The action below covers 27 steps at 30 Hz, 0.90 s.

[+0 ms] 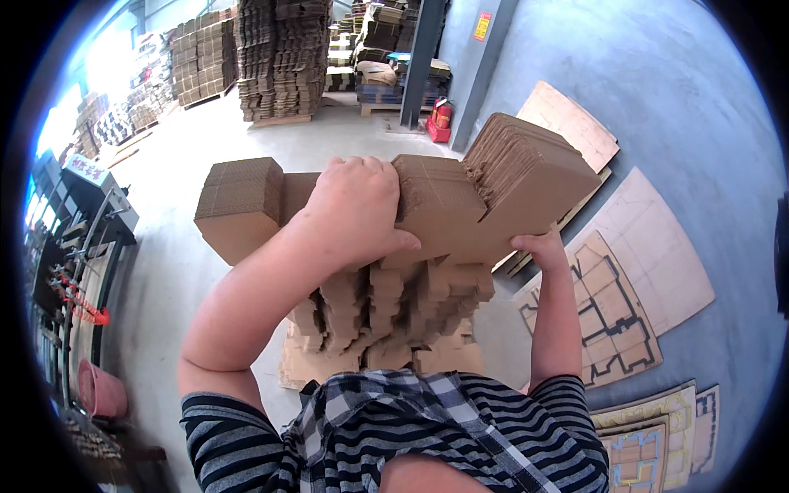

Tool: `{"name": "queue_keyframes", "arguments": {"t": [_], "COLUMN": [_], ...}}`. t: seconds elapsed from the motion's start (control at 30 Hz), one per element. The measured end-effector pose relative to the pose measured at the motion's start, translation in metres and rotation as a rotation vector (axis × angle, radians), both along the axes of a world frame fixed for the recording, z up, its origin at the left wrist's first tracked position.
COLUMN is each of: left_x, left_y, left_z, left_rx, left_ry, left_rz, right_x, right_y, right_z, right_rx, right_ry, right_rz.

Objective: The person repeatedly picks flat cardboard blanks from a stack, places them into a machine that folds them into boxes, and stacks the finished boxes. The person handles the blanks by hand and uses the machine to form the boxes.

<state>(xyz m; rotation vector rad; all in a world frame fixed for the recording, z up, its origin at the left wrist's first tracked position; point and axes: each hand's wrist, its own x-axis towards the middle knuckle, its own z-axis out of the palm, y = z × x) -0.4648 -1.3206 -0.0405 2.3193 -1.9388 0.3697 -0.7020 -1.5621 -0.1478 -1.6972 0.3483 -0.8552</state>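
A thick bundle of die-cut cardboard sheets (440, 201) stands on edge across the middle, notched along its top. My left hand (362, 205) is closed over the top edge inside a notch, thumb pressed on the near face and fingers over the far side. At the bundle's lower right corner, my right hand (542, 245) grips with the thumb on the near face; its other fingers are hidden behind and under the cardboard. Below the bundle, close to my body, rises an uneven stack of the same cut cardboard (386, 304).
Tall cardboard stacks (279, 62) stand at the back. A red fire extinguisher (441, 115) sits by a grey column (423, 62). Flat cutting boards (604, 312) lean on the right wall. Machinery (78, 246) and a pink bucket (100, 388) are on the left.
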Motion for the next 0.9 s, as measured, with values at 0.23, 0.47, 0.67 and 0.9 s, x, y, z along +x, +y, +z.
{"name": "queue_keyframes", "arguments": {"t": [0.23, 0.47, 0.67, 0.9], "left_x": [0.008, 0.008, 0.018, 0.037], "left_y": [0.009, 0.060, 0.141, 0.311], "left_z": [0.004, 0.015, 0.013, 0.015], "left_rx": [-0.052, -0.276, -0.457, -0.474], "left_ry": [0.020, -0.039, -0.167, -0.223], "left_rz": [0.016, -0.001, 0.028, 0.266], "right_x": [0.012, 0.020, 0.097, 0.185], "right_y": [-0.013, -0.018, 0.056, 0.193], "right_z": [-0.026, -0.008, -0.001, 0.014], "right_rx": [0.031, -0.117, -0.288, -0.296], "right_ry": [-0.179, -0.298, -0.374, -0.424], "right_rz": [-0.024, -0.093, -0.081, 0.088]}}
